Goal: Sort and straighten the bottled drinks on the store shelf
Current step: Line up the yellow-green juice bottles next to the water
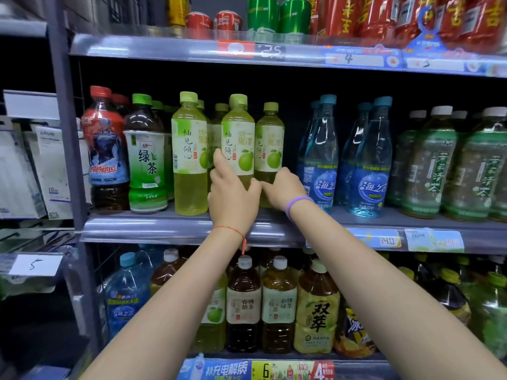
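On the middle shelf (170, 224) stand three front pale-green pomelo drink bottles. My left hand (231, 194) grips the lower half of the middle one (238, 135), thumb up on its label. My right hand (284, 189) wraps the base of the right one (270, 144), fingers curled behind it. The left pomelo bottle (189, 152) stands free at the shelf's front edge. More of the same bottles sit behind them, partly hidden.
Left of them stand a green tea bottle (146, 157) and a red-capped dark drink (105, 149). Blue water bottles (370, 157) and green jasmine tea bottles (428, 163) fill the right. Cans line the upper shelf (192, 45); large bottles (278, 305) fill the one below.
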The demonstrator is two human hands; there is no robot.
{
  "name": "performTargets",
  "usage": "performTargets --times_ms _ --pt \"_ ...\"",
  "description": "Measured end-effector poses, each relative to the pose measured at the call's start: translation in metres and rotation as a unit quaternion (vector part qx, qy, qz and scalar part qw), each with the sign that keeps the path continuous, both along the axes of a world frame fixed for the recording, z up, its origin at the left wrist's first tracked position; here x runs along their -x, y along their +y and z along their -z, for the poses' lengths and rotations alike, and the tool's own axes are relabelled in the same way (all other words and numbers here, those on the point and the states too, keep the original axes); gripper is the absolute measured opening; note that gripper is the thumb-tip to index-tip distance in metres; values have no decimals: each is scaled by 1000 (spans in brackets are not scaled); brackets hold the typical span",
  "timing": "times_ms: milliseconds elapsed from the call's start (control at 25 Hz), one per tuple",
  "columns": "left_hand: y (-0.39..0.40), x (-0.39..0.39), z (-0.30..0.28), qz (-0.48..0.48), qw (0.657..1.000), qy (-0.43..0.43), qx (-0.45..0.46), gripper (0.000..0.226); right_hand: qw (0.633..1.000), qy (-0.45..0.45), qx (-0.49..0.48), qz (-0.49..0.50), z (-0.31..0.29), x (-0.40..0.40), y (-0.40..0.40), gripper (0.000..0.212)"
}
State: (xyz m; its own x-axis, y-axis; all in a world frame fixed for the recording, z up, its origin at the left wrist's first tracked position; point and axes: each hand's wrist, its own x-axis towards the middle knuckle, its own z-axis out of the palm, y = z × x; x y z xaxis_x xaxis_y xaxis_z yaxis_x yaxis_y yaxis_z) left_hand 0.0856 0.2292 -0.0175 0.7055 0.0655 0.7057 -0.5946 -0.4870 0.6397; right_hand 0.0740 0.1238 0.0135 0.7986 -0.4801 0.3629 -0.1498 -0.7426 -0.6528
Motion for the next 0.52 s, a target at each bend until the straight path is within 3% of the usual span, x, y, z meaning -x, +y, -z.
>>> performTargets --times_ms 80,160,320,440,520 --pt "-1 1 -1 26 1000 -3 -1 82 999 16 47 9 -1 8 -1 36" --pt "-7 3 1 33 999 -22 -5 76 996 -36 79 13 -2 23 -3 20" --pt "-25 6 2 23 999 -15 -33 65 977 -207 5 -41 2 45 -4 30" --pt "-37 8 1 35 998 2 -60 42 984 -167 50 -48 2 49 -10 43" --pt "-40 10 5 25 997 -27 -65 45 985 -151 65 -43 0 48 -13 46"
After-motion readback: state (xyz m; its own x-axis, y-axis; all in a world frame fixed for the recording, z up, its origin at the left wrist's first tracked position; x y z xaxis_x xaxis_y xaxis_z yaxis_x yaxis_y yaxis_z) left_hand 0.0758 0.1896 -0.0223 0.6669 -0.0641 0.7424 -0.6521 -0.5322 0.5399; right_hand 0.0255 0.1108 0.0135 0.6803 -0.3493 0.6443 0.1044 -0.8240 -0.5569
